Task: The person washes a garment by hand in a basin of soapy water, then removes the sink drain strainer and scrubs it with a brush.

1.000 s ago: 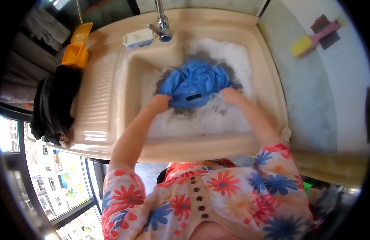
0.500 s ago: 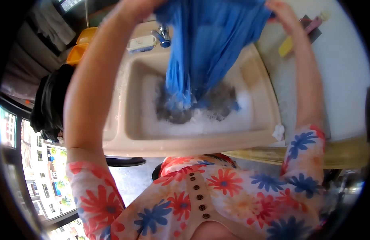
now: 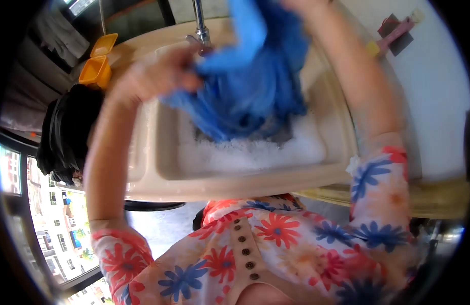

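A wet blue garment (image 3: 250, 81) hangs bunched above a beige sink (image 3: 235, 178) filled with soapy foam. My left hand (image 3: 158, 73) grips the garment's left side at mid height. My right hand (image 3: 301, 4) holds its upper part near the top of the view, mostly cut off by the frame edge. The cloth's lower end dangles just over the foam. Motion blurs both hands and the cloth.
A tap (image 3: 200, 28) stands behind the basin. Orange containers (image 3: 96, 66) and a pile of dark clothes (image 3: 67, 132) sit on the ribbed drainboard at left. A pink-handled brush (image 3: 392, 38) lies on the counter at right. Windows are below left.
The garment went from lying in the foam to being lifted high and stretched. Now it is lower and bunched, with my left hand brought down to its side.
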### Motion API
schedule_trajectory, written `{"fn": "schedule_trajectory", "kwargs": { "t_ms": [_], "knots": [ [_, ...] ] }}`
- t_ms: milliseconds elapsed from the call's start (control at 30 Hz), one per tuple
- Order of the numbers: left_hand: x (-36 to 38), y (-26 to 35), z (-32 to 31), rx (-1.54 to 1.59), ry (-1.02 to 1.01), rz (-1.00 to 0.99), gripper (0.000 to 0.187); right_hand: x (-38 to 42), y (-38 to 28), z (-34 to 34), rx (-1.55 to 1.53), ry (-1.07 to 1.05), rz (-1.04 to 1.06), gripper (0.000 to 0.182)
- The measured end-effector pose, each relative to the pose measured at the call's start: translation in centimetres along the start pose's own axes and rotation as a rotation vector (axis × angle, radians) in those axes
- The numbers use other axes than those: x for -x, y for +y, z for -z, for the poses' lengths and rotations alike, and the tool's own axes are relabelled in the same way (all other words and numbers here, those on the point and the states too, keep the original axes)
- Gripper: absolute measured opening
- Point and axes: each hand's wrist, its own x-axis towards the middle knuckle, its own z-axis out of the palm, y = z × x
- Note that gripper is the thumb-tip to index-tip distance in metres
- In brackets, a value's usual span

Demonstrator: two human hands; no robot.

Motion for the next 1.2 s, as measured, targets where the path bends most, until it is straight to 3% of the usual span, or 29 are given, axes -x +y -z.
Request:
{"fn": "schedule_trajectory", "kwargs": {
  "t_ms": [33,67,133,167,200,267,300,333,367,400,433,467,500,533,600,633,667,700,733,800,833,867,900,933,1000,1067,1100,1200],
  "knots": [
    [-0.8,-4.0,-2.7,-0.019,-0.067,-0.009,0.049,0.3,6.9,-5.4,-0.175,-0.178,0.087,0.022],
    [-1.4,-7.0,-4.9,0.029,-0.211,-0.087,0.053,3.9,6.1,-8.3,-0.173,-0.079,0.1,0.019],
    [-1.5,-11.2,-9.0,-0.19,-0.424,0.094,0.048,8.9,9.8,-14.0,-0.241,-0.286,-0.002,0.021],
    [-1.8,-13.0,-10.3,-0.248,-0.529,0.129,0.045,11.0,10.6,-14.5,-0.461,-0.546,-0.245,0.032],
    [-1.9,-13.6,-10.4,-0.289,-0.553,0.155,0.044,12.5,11.9,-14.2,-0.46,-0.646,-0.221,0.043],
    [-1.8,-15.1,-10.7,-0.362,-0.6,0.204,0.043,15.1,17.8,-11.9,-0.387,-0.543,-0.431,0.052],
    [-2.8,-16.2,-10.2,-0.423,-0.571,0.217,0.045,16.3,20.5,-9.1,-0.078,-0.465,-0.501,0.06],
    [-3.8,-17.6,-10.0,-0.315,-0.331,0.255,0.049,18.5,24.0,-6.6,0.258,-0.35,-0.484,0.068],
    [-4.8,-19.2,-9.9,-0.209,-0.088,0.292,0.054,20.6,26.1,-4.3,0.339,-0.343,-0.679,0.07],
    [-5.8,-20.5,-10.1,-0.106,0.154,0.323,0.059,23.4,27.7,-4.3,0.291,-0.345,-0.734,0.07],
    [-7.0,-21.1,-11.0,-0.201,0.255,0.315,0.058,26.0,29.1,-5.1,0.242,-0.345,-0.792,0.07],
    [-8.5,-21.4,-12.5,-0.297,0.351,0.304,0.057,27.1,30.1,-6.6,0.246,-0.532,-0.777,0.065],
    [-9.7,-22.3,-16.0,-0.354,0.322,0.323,0.056,26.9,28.3,-8.4,0.405,-0.482,-0.896,0.056],
    [-10.5,-22.8,-18.6,-0.412,0.297,0.342,0.054,26.3,27.9,-8.8,0.388,-0.495,-0.886,0.054],
    [-11.3,-22.7,-17.8,0.036,0.102,0.388,0.054,25.5,27.3,-9.1,0.346,-0.518,-0.872,0.048],
    [-11.5,-22.8,-17.7,0.264,0.0,0.413,0.054,23.8,25.3,-7.0,0.166,-0.401,-0.96,0.041],
    [-11.0,-23.4,-17.7,0.51,0.023,0.443,0.055,24.1,27.4,-5.2,-0.012,-0.241,-0.976,0.037],
    [-10.2,-24.2,-17.1,0.752,0.05,0.466,0.055,24.2,29.3,-3.4,-0.328,-0.205,-1.01,0.041],
    [-9.7,-24.6,-16.8,0.995,0.079,0.481,0.056,24.1,29.3,-3.7,-0.449,-0.128,-1.004,0.044],
    [-9.5,-22.6,-17.3,1.214,0.158,0.47,0.05,23.1,28.7,-4.9,-0.678,0.025,-0.978,0.052],
    [-9.9,-21.6,-17.9,1.344,0.191,0.503,0.051,22.7,28.1,-7.9,-0.422,-0.102,-0.941,0.061],
    [-10.1,-20.2,-18.2,1.468,0.222,0.541,0.052,21.7,26.0,-11.0,-0.413,-0.214,-1.084,0.061],
    [-9.8,-16.6,-17.4,1.4,0.252,0.55,0.056,21.8,25.0,-13.7,-0.63,-0.273,-1.068,0.051],
    [-9.8,-17.1,-17.5,1.443,0.288,0.538,0.055,21.2,22.7,-16.2,-0.464,-0.333,-0.981,0.034],
    [-10.0,-19.1,-18.8,1.545,0.367,0.515,0.054,21.0,16.5,-19.1,0.157,-0.296,-0.343,0.018],
    [-10.1,-20.7,-20.6,1.585,0.46,0.536,0.045,21.5,11.0,-20.9,0.167,-0.156,-0.114,0.022],
    [-10.4,-21.5,-21.7,1.606,0.511,0.541,0.04,21.4,10.8,-21.3,0.138,-0.051,0.017,0.016],
    [-10.9,-22.5,-24.4,1.656,0.675,0.553,0.027,20.2,21.3,-23.9,0.25,-0.294,-0.361,0.023]
  ]
}}
